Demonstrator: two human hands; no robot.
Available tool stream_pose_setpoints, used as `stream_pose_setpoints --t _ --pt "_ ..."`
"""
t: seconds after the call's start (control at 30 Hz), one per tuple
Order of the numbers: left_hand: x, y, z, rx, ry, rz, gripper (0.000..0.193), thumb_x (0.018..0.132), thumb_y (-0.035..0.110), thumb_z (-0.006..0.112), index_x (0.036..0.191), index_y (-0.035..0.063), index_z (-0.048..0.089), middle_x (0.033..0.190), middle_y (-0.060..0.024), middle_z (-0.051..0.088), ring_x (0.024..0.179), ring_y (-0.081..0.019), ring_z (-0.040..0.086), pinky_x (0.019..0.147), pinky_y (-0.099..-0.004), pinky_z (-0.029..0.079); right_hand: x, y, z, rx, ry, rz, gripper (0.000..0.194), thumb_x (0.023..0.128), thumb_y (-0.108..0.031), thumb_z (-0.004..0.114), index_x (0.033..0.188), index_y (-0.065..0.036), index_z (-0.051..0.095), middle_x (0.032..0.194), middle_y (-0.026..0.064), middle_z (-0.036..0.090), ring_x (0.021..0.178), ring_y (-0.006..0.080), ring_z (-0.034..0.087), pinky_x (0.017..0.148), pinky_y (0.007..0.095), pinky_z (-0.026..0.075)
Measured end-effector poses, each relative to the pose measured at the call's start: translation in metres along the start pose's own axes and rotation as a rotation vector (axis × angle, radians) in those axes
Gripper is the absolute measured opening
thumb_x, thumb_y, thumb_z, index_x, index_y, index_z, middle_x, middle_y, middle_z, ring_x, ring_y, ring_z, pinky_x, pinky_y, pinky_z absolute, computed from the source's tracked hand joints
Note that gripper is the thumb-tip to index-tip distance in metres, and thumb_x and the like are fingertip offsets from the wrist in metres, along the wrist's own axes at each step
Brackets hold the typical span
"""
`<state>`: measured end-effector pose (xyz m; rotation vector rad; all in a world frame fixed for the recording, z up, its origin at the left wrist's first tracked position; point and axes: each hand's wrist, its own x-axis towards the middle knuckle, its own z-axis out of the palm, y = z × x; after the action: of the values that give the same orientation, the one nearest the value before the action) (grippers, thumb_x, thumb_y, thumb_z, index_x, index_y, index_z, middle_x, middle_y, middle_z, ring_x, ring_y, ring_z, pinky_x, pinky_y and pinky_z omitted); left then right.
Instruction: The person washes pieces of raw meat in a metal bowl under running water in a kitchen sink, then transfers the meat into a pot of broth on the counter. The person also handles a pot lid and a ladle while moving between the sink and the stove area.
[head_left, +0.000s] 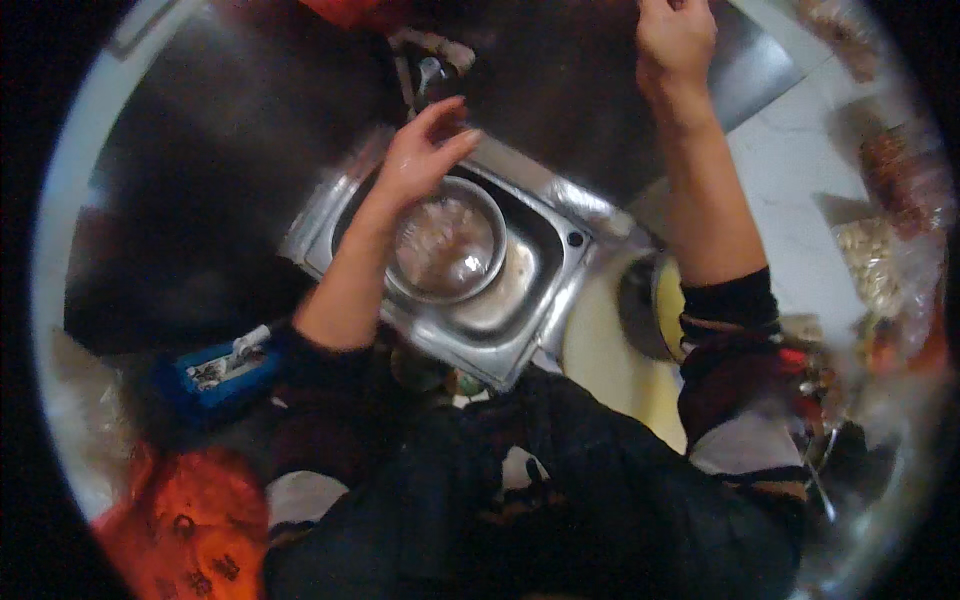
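A stainless steel sink (517, 319) lies before me, and in it stands a round metal bowl (499, 266). Cloudy water (446, 251) with pale pinkish pieces fills the bowl; what they are is too blurred to tell. My left hand (424, 157) hovers over the bowl's far rim with thumb and fingers apart, close to the tap (435, 75). It holds nothing that I can see. My right hand (679, 37) reaches up to the picture's top edge with fingers curled. Its fingertips are cut off, so whether it grips something is hidden.
A pale yellow board (592, 337) lies right of the sink, a round yellow-rimmed vessel (667, 307) on it, partly behind my sleeve. At left sit a blue box (225, 375) and a red plastic bag (202, 510). Clear bags of food (870, 259) line the white counter (787, 180).
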<state>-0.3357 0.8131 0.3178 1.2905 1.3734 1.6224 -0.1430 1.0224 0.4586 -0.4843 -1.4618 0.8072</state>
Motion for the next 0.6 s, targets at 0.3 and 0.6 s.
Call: stream_pose_setpoints --t 0.3,0.6 --pt "-0.160 -0.221 -0.054 0.072 0.273 -0.822 0.040 0.090 0.021 0.068 0.122 -0.0006 0.059 0.094 -0.0082 0.067 0.074 -0.0164 0.062 0.064 -0.0286 0.052 -0.231 0.102 0.078 -0.335 -0.221 0.467 0.036 0.080 -0.020 0.075 0.109 -0.002 0.063 0.092 0.0101 0.067 0.085 0.0196 0.063 0.079 0.0338 0.052" --pt "-0.208 -0.269 -0.070 0.379 0.197 -0.765 0.038 0.085 0.023 0.072 0.115 0.0013 0.066 0.099 -0.0107 0.072 0.089 -0.0185 0.068 0.082 -0.0303 0.053 -0.291 0.153 0.090 -0.322 -0.276 0.630 0.025 0.085 -0.018 0.062 0.104 -0.001 0.066 0.096 0.0196 0.070 0.090 0.0337 0.067 0.083 0.0418 0.053"
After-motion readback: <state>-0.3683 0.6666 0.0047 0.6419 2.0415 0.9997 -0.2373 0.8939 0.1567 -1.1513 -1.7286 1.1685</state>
